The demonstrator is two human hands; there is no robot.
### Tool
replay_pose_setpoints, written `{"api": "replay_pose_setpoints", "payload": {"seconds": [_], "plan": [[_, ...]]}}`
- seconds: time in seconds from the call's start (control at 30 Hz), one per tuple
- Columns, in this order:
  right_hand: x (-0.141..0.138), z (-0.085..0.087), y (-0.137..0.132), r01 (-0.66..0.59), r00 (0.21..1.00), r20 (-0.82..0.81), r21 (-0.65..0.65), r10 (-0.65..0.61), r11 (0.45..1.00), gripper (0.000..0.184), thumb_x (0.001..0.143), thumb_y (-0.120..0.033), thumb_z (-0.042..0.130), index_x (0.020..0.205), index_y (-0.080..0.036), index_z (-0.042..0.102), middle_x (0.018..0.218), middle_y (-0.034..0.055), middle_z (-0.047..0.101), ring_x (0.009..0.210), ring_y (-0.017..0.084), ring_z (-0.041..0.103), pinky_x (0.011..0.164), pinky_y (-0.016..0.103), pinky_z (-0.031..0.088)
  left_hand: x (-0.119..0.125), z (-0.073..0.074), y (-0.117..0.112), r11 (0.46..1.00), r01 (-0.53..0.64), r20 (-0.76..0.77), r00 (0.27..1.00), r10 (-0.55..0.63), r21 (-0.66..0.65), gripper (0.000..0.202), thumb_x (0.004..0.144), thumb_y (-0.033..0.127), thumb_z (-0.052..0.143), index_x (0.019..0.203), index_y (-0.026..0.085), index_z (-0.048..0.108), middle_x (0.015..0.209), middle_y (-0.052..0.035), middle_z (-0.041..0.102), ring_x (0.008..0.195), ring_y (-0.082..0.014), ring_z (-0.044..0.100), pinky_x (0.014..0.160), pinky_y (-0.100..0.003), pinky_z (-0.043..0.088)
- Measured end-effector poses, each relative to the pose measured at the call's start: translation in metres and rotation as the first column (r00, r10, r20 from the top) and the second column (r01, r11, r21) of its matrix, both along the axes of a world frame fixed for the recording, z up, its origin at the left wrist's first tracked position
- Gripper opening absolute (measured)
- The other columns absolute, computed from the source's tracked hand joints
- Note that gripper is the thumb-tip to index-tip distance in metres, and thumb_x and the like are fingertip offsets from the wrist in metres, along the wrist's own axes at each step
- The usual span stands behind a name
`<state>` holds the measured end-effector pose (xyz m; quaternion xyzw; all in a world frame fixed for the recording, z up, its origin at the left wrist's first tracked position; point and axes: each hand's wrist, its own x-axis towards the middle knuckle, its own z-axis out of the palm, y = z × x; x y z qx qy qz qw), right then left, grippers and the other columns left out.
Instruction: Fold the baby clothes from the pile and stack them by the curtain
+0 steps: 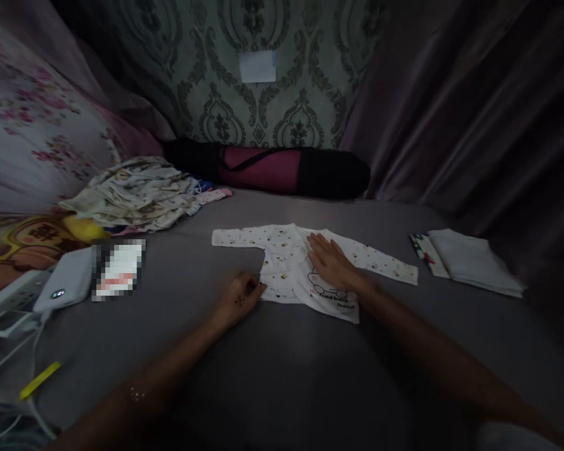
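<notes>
Right hand point(331, 260) flat, fingers extended, clamped on nothing, resting on right front of small white long-sleeved printed cotton-looking shirt point(279, 250). Left hand point(239, 294) curled at shirt's near left edge; whether fingertips pinch hem, cannot tell. Shirt spread mid-scene on plain grey fabric sheet point(178, 269). Judged light, soft, limp, not fragile; likely creases easily. Suggested hold: shoulders or side seams.
</notes>
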<state>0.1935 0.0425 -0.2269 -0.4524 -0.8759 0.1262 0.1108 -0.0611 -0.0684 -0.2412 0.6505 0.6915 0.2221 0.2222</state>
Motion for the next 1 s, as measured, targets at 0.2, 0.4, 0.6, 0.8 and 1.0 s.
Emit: {"api": "replay_pose_setpoints", "payload": {"seconds": [0.2,0.4,0.6,0.8,1.0], "plan": [[0.044,-0.037,-0.066,0.022,0.99,0.135,0.094,-0.035,0.995,0.064,0.098,-0.05,0.015,0.15,-0.015,0.024,0.156,0.0118,0.021,0.145,0.025,0.014,0.116,0.052,0.014,0.003,-0.003,0.0,1.0,0.0,-0.045,0.999,0.0,-0.009,0.033,0.076,0.05,0.058,0.068,0.018,0.064,0.082,-0.0072,0.059,0.089,-0.0257,0.058,0.08,-0.036,0.045],[0.043,-0.035,-0.067,0.022,0.989,0.144,0.092,-0.035,0.996,0.065,0.098,-0.051,0.013,0.149,-0.014,0.026,0.156,0.0116,0.023,0.144,0.024,0.015,0.117,0.05,0.013,-0.008,0.014,0.0,0.992,0.031,-0.023,0.999,-0.034,-0.125,0.032,0.072,0.049,0.056,0.061,0.019,0.063,0.072,-0.0037,0.061,0.078,-0.0221,0.058,0.068,-0.029,0.044],[0.043,-0.032,-0.067,0.019,0.985,0.168,0.069,-0.03,0.997,0.066,0.098,-0.051,0.014,0.149,-0.011,0.027,0.156,0.013,0.022,0.144,0.025,0.016,0.116,0.05,0.014,-0.012,0.016,0.001,0.994,0.067,-0.031,0.997,-0.07,-0.086,0.032,0.069,0.049,0.058,0.057,0.02,0.061,0.071,-0.0038,0.062,0.076,-0.0209,0.056,0.066,-0.028,0.04],[0.044,-0.03,-0.067,0.007,0.995,0.101,0.009,-0.008,1.0,0.066,0.097,-0.052,0.018,0.149,-0.012,0.026,0.156,0.0133,0.022,0.145,0.025,0.014,0.116,0.052,0.011,-0.02,0.022,0.007,0.974,0.14,0.028,0.99,-0.138,-0.176,0.039,0.071,0.056,0.057,0.062,0.018,0.06,0.063,-0.0005,0.056,0.063,-0.0163,0.051,0.055,-0.025,0.034],[0.09,-0.018,-0.039,0.207,0.961,-0.215,0.138,-0.175,0.969,0.052,0.095,-0.044,0.033,0.137,-0.018,0.049,0.147,0.0116,0.042,0.137,0.024,0.035,0.113,0.045,0.026,-0.012,0.038,0.034,0.995,-0.007,0.115,0.993,-0.004,0.1,0.036,0.077,0.052,0.054,0.077,0.018,0.064,0.076,-0.006,0.063,0.071,-0.0201,0.056,0.06,-0.028,0.041]]}}
